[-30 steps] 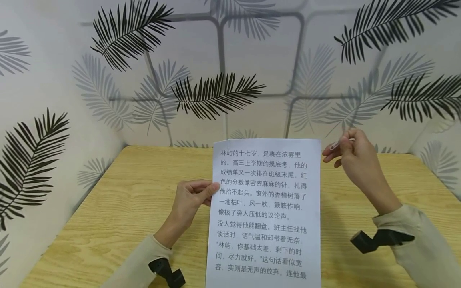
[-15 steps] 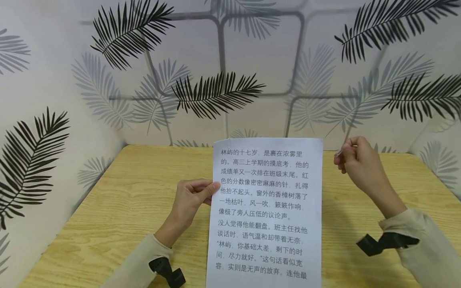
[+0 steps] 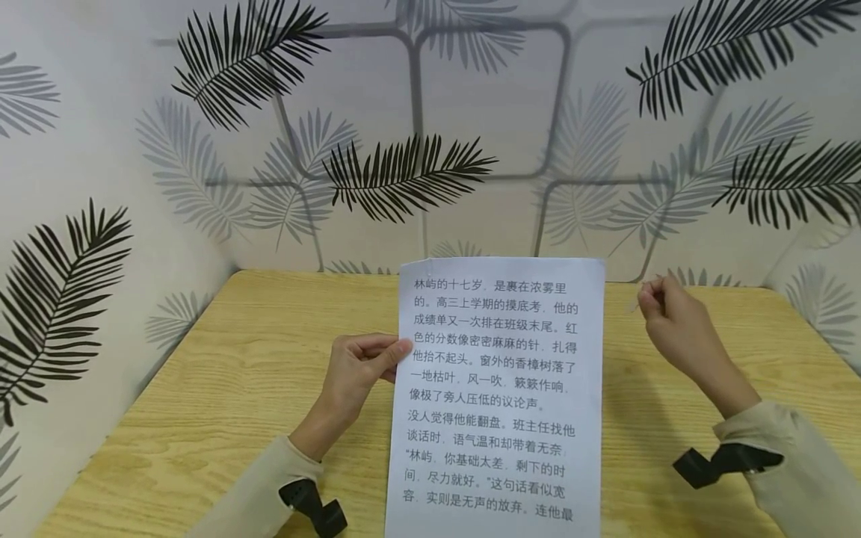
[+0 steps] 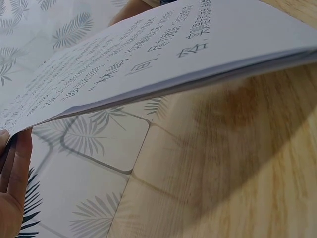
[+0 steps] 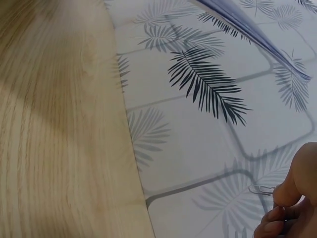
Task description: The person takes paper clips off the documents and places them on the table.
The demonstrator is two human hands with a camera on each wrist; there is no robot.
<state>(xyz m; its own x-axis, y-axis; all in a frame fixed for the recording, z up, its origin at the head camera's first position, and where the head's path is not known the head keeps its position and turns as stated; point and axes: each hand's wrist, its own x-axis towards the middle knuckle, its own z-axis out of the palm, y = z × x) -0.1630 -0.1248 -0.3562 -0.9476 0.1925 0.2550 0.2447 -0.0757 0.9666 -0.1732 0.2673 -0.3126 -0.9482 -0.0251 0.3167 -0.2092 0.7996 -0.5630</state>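
Observation:
A stack of printed white paper [image 3: 498, 388] stands raised above the table in the head view, its text side facing me. My left hand [image 3: 356, 377] pinches the stack's left edge, thumb in front and fingers behind. Seen edge-on in the left wrist view, the paper [image 4: 163, 54] shows more than one sheet. To the right of the stack and apart from it, my right hand [image 3: 682, 321] pinches a small wire paper clip [image 5: 261, 190] between thumb and forefinger. The clip sticks out past the fingertips. In the head view it is only faintly visible.
A light wood-grain table [image 3: 255, 351] lies under both hands. Behind it rises a pale wall [image 3: 484, 104] with a leaf pattern. Black camera mounts [image 3: 726, 459] sit on both wrists over beige sleeves.
My right hand has moved a little right and down, away from the paper, with the paper clip still pinched. The clip has turned in the fingers. My left hand and the stack barely move.

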